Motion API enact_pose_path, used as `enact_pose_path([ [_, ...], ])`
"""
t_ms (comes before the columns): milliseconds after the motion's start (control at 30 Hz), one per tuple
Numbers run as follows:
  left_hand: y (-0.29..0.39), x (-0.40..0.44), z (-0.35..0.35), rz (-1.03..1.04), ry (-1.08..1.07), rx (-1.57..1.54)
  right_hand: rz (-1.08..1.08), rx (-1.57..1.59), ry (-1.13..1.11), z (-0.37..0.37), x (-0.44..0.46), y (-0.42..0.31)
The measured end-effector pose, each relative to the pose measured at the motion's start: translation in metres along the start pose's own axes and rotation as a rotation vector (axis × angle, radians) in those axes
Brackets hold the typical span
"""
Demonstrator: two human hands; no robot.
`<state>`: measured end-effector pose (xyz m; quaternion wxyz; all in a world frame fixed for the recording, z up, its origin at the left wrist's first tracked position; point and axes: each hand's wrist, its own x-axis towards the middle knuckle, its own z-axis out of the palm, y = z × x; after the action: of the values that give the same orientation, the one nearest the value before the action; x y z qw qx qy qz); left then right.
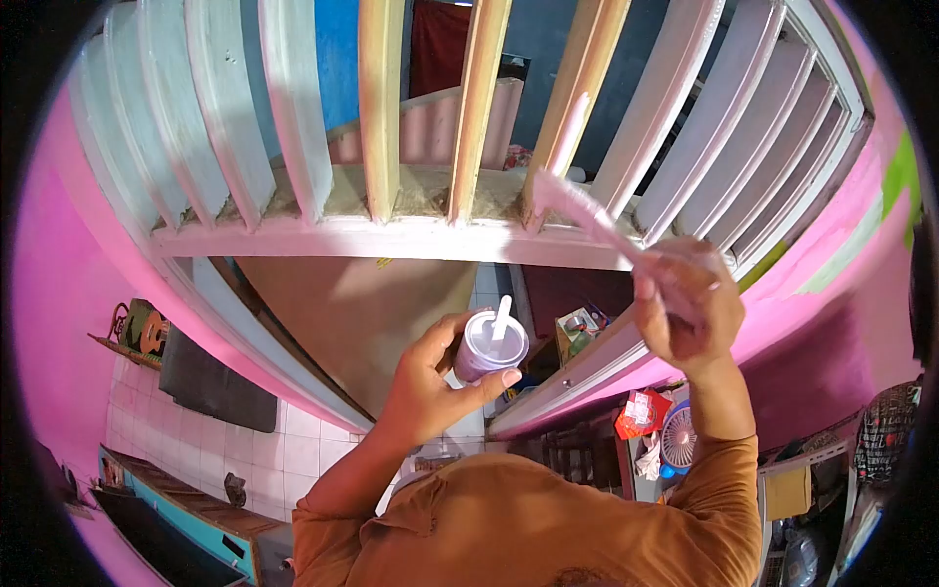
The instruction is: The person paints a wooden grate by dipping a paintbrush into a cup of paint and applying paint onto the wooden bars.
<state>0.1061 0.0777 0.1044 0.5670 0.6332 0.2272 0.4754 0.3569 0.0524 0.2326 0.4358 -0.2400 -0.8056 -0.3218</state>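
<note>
My left hand (430, 377) is wrapped round a small cup of pale lilac paint (471, 364), held below the slatted vent frame. A white stick (502, 319) stands tilted in the cup. My right hand (693, 303) grips a paintbrush (590, 214), slightly blurred and smeared pale. Its tip is at the foot of a wooden slat (579, 73); whether it touches cannot be made out. That slat carries a pale paint patch on its lower part. Two bare yellowish slats (478, 108) stand to its left, with pale-coated ones further out on both sides.
A dusty ledge and pale lower rail (391, 238) run under the slats, above a doorway with a brown door (362, 313). Pink walls (59, 323) flank it. Far below are a tiled floor (264, 455), a fan (679, 436) and a blue-edged cabinet (186, 523).
</note>
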Motion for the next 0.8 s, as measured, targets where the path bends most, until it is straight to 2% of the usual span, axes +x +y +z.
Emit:
enact_pose_path([
  [67, -0.005, -0.005, -0.001, -0.041, -0.001, -0.017, -0.021, -0.147, 0.027, -0.008, 0.016, -0.004],
  [100, -0.007, -0.007, 0.000, -0.045, -0.007, -0.018, 0.021, -0.160, 0.028, -0.013, 0.024, -0.004],
  [200, -0.014, -0.013, -0.002, -0.024, -0.023, 0.021, -0.033, -0.249, 0.058, -0.019, 0.039, -0.008],
  [333, -0.026, -0.022, -0.003, 0.011, 0.008, -0.011, -0.064, -0.174, -0.240, -0.018, 0.023, -0.033],
  [500, -0.035, -0.030, -0.008, 0.002, 0.026, -0.004, -0.077, -0.161, -0.320, -0.007, 0.024, -0.032],
  [600, -0.041, -0.033, -0.008, 0.040, 0.029, 0.038, -0.089, -0.338, -0.122, -0.013, 0.056, -0.022],
  [667, -0.040, -0.034, -0.009, 0.038, 0.015, 0.081, -0.110, -0.330, 0.038, -0.013, 0.077, -0.006],
  [733, -0.039, -0.036, -0.009, 0.041, 0.011, 0.083, -0.155, -0.300, 0.080, -0.020, 0.097, -0.003],
  [800, -0.041, -0.036, -0.011, 0.046, 0.007, 0.088, -0.122, -0.435, 0.060, -0.026, 0.112, -0.007],
])
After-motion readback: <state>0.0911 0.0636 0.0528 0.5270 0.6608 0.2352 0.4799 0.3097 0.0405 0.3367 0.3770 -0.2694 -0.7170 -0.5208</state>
